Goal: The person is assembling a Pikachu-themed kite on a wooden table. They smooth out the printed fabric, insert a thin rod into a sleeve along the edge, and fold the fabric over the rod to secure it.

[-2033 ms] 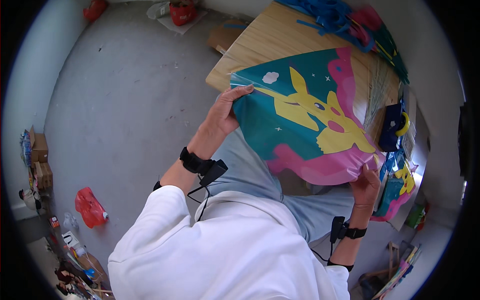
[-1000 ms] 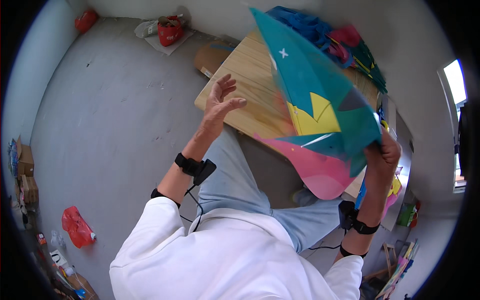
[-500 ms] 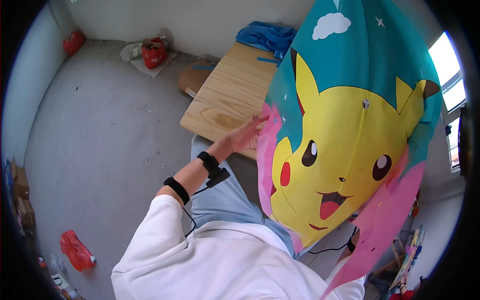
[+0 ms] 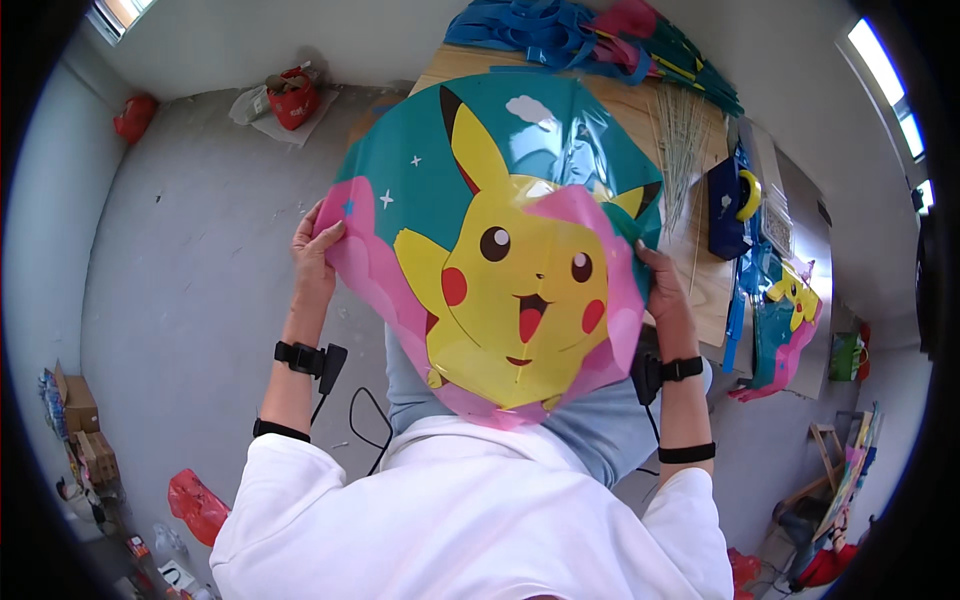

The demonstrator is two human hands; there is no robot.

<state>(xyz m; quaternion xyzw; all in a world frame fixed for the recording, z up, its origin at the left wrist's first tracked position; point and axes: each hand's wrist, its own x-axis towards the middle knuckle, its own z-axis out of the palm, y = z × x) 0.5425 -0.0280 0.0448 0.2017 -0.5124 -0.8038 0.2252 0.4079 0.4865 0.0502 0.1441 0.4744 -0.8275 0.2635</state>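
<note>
While the thumb and fingers of my left hand [image 4: 316, 245] pinch the pink edge of a printed plastic sheet [image 4: 530, 270], my right hand [image 4: 664, 282] grips its other side, the fingertips there partly hidden by the film. The sheet fills the middle of the frame, over my lap [image 4: 600, 440] and the near part of a wooden tabletop [image 4: 455, 66]: glossy teal and pink, with a yellow cartoon face and a pink flap folded across its upper right.

Beyond it, the pale grained wood carries blue straps [image 4: 520, 28] and a heap of folded sheets [image 4: 690, 60] along the top of the frame, then a spread of thin sticks [image 4: 680, 140] at upper right. A dark blue box [image 4: 727, 205] and a yellow roll [image 4: 748, 195] sit together to the right, and another printed sheet [image 4: 785, 320] lies below them.

Further out, bare grey floor [image 4: 210, 250] runs down the left. Red bags [image 4: 293, 98] rest at upper left, a red plastic bag [image 4: 197, 505] at lower left, and cardboard boxes [image 4: 78, 400] by the left wall. A bright window [image 4: 885, 75] shows at upper right.
</note>
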